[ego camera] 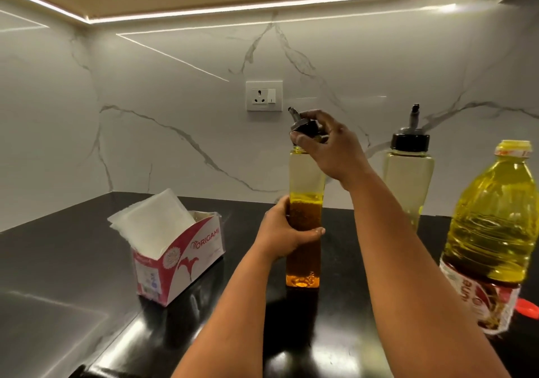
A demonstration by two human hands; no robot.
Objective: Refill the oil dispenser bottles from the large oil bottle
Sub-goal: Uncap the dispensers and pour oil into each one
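Both hands on one oil dispenser bottle, upright on the black desk.

Right hand (pixel 323 144) grasps the black spout cap (pixel 306 127) at the top of the near dispenser bottle (pixel 304 232); left hand (pixel 287 232) is wrapped round the bottle's middle. Oil fills it to a little over half. Second dispenser bottle (pixel 408 179), capped, stands behind to the right near the marble wall; looks nearly empty. Large oil bottle (pixel 493 232) stands at the right edge, uncapped, mostly full; a red cap (pixel 526 307) lies just beside its base. A tissue box (pixel 178 258) sits on the desk (pixel 73 261) to the left, well apart. Wall socket (pixel 264 95) above.
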